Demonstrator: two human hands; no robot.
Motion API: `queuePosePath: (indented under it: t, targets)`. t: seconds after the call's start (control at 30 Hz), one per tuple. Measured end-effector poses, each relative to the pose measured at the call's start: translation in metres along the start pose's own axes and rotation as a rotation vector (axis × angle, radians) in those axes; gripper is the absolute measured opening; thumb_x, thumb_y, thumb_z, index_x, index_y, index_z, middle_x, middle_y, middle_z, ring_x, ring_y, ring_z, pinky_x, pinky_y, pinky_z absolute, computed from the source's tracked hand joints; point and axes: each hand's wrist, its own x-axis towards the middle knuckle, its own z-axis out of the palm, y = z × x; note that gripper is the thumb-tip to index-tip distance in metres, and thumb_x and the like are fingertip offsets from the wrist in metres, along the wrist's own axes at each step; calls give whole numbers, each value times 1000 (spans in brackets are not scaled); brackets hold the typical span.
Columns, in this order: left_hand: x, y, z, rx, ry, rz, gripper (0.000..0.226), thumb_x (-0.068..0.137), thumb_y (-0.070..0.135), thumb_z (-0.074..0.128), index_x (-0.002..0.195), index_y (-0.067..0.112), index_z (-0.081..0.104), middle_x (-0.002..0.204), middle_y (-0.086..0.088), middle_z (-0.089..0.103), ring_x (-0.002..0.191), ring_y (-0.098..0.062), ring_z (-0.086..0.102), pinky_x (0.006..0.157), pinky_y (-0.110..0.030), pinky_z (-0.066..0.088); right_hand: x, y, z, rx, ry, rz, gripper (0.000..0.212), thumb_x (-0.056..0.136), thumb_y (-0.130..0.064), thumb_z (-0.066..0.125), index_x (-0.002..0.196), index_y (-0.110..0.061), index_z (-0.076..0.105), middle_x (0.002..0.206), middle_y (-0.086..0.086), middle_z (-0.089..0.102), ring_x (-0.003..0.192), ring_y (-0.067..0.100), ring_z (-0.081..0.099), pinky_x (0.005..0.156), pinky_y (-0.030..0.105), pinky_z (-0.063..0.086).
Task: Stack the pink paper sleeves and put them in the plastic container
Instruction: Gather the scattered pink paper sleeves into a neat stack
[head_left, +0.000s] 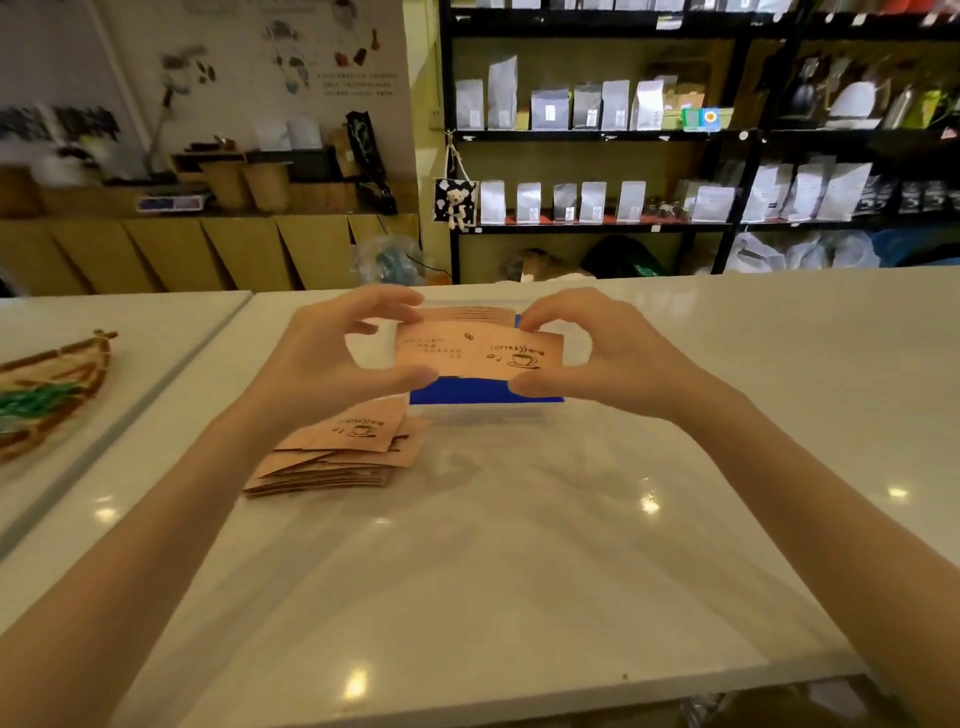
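Note:
I hold a small stack of pink paper sleeves (478, 348) printed with a coffee cup, raised above the white counter. My left hand (343, 353) pinches its left end, my right hand (587, 353) its right end. Right behind and below the held stack is a container with a blue base (483, 392); its clear walls are hard to make out. A loose, uneven pile of more pink sleeves (343, 452) lies on the counter in front of my left hand.
The white counter (519, 561) reaches to a front edge near the bottom. A woven boat-shaped basket (47, 395) sits on a neighbouring counter at left. Black shelves with bags (597, 202) stand behind the counter.

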Motion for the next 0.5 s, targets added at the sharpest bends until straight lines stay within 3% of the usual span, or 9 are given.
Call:
queuePosePath:
  t: [0.07, 0.2, 0.33, 0.4, 0.5]
  targets:
    - [-8, -8, -14, 14, 14, -52, 49, 65, 30, 73, 110, 30, 53, 107, 14, 57, 101, -7, 50, 81, -15, 39, 9, -13, 10, 7, -22, -42, 49, 69, -42, 70, 112, -25, 55, 115, -8, 49, 104, 6, 40, 83, 20, 36]
    - [-26, -23, -36, 69, 7, -142, 45, 65, 29, 73, 108, 24, 60, 107, 12, 57, 101, -8, 48, 88, -24, 36, 20, -36, 32, 93, -106, -141, 26, 74, -35, 68, 95, -25, 57, 91, -21, 52, 87, -9, 49, 72, 4, 38]
    - [-42, -44, -50, 108, -32, -260, 39, 66, 31, 72, 102, 33, 56, 94, 29, 48, 100, -6, 40, 88, -25, 30, 35, -43, 62, 35, -199, -131, 50, 74, -49, 62, 115, -24, 53, 119, -4, 54, 103, 11, 48, 83, 23, 43]
    - [-50, -56, -56, 101, -56, -299, 37, 65, 34, 72, 97, 37, 56, 92, 31, 47, 101, -7, 42, 92, -27, 33, 40, -49, 74, 31, -243, -117, 55, 75, -51, 61, 121, -23, 50, 123, -2, 52, 101, 10, 46, 78, 21, 42]
    - [-61, -68, -63, 106, -83, -342, 41, 61, 41, 71, 101, 36, 59, 100, 22, 55, 102, -7, 44, 96, -31, 35, 43, -58, 89, 19, -282, -136, 60, 75, -51, 61, 125, -21, 47, 126, -2, 52, 99, 7, 42, 72, 18, 38]
